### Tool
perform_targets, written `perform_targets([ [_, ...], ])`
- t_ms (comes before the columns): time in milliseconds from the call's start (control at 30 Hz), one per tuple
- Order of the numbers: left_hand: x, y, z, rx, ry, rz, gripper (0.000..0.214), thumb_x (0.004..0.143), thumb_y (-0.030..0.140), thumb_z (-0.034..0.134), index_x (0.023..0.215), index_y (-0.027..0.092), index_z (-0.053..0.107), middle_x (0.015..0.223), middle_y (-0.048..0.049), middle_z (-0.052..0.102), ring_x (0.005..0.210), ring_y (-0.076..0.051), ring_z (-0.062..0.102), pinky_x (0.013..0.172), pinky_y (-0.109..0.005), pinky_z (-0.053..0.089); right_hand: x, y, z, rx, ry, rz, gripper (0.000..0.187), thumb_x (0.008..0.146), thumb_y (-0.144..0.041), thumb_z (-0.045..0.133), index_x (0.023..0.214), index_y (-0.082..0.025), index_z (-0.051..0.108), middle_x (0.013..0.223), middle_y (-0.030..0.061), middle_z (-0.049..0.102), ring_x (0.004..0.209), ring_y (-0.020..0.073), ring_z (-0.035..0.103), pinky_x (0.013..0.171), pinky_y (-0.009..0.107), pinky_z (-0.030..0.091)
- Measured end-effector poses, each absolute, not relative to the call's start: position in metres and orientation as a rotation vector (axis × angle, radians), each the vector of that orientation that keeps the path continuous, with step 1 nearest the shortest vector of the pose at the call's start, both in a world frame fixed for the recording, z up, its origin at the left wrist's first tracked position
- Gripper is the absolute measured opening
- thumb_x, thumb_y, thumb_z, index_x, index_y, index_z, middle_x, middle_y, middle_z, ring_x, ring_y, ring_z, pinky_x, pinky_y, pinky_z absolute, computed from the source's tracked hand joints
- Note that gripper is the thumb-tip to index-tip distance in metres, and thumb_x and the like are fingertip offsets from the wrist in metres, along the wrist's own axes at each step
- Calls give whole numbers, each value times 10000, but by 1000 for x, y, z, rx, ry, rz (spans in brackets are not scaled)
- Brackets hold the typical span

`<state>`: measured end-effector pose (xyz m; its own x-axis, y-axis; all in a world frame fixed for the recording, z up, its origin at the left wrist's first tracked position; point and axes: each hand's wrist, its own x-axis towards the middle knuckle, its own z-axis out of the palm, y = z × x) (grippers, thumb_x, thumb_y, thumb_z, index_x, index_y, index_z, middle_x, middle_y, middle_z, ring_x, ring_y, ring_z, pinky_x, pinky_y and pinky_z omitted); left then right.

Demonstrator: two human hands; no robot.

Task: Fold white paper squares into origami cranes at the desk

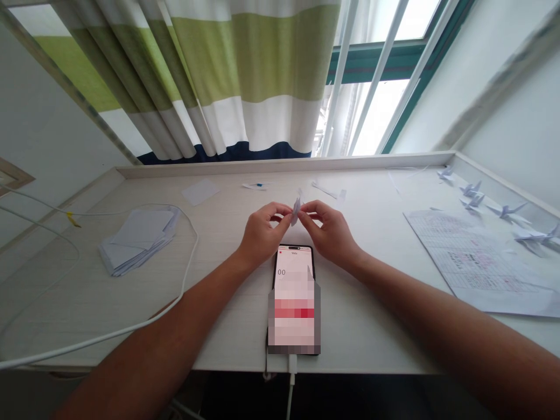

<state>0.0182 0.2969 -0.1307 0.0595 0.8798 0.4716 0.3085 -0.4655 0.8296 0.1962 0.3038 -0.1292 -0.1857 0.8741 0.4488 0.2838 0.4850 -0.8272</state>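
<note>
Between my two hands is a small folded piece of white paper (296, 210), held upright just beyond the top of a phone. My left hand (266, 230) pinches its left side with thumb and forefinger. From the right, my right hand (330, 230) pinches the other side in the same way. The fingertips cover part of the folded paper, so its full shape is hidden. Several folded paper cranes (507, 211) stand along the right side of the desk. A stack of white paper sheets (142, 233) lies to the left of my left hand.
A phone (295, 280) with a plugged-in cable (292, 373) lies below my hands. Another white cable (192, 256) loops across the left side. A written sheet (476, 262) is at right. Paper scraps (326, 189) and a single sheet (200, 191) lie towards the back ledge (280, 165).
</note>
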Motion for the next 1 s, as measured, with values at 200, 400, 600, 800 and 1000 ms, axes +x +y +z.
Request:
perform_targets([
  [200,18,296,-129,1889,1217,1425,97,932,244,694,884,189,758,1043,-75,795,947,-192,746,795,-305,605,194,302,-128,-936,-1708,707,115,952,-338,742,935,-225,753,1016,59,793,936,228,752,900,429,640],
  [400,20,294,-126,1874,1198,1447,68,916,231,721,866,192,747,1013,-66,792,946,-190,749,798,-305,615,195,304,-129,-918,-1641,761,296,906,-516,792,907,-221,758,990,69,790,893,240,766,843,442,650],
  [600,22,289,-122,1819,1195,1430,68,922,242,721,880,190,735,1028,-65,786,957,-183,745,815,-306,618,195,303,-128,-927,-1556,845,334,831,-516,867,918,-213,757,961,64,796,901,242,767,873,453,651],
  [800,21,290,-124,1803,1168,1425,82,929,257,714,883,190,724,1052,-71,791,972,-189,747,858,-331,623,195,304,-126,-897,-1533,947,371,815,-528,873,987,-212,781,1032,75,814,933,244,776,909,466,650],
  [1000,20,290,-125,1819,1199,1383,130,960,319,697,918,202,734,1094,-74,817,1015,-222,764,915,-381,621,196,305,-126,-889,-1510,977,368,820,-545,859,973,-219,784,1028,77,812,989,250,762,943,487,634],
])
